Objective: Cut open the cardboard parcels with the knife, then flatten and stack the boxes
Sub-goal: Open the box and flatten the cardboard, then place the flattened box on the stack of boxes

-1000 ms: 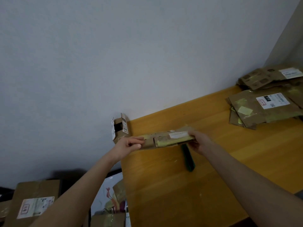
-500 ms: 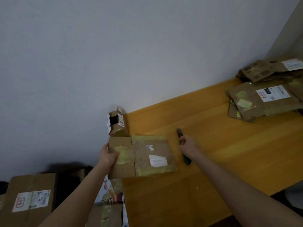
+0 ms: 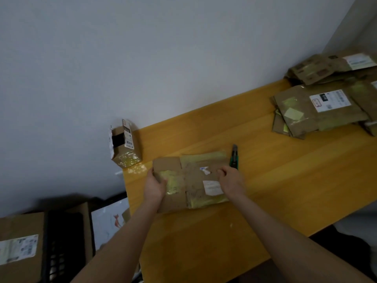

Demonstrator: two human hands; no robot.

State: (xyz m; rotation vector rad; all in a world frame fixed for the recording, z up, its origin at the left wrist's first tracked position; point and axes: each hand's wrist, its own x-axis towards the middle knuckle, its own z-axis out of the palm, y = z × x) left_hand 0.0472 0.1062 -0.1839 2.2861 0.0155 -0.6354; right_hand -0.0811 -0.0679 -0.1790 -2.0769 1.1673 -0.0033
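A flattened cardboard box [image 3: 191, 186] with yellowish tape and a white label lies near the left end of the wooden table [image 3: 255, 160]. My left hand [image 3: 155, 186] grips its left edge, thumb on top. My right hand [image 3: 230, 179] rests on its right part with curled fingers, covering that edge. The green utility knife [image 3: 234, 157] lies on the table just beyond my right hand, untouched. A pile of flattened boxes [image 3: 326, 105] lies at the far right of the table.
A small opened box [image 3: 125, 144] stands at the table's left corner against the white wall. On the floor to the left are a labelled parcel [image 3: 20, 248], a dark crate [image 3: 61, 242] and a white sheet with a picture.
The box was held edge-up over the knife, then laid flat at the table's left edge. It now lies further onto the table, and my right hand has moved from the knife onto the box.
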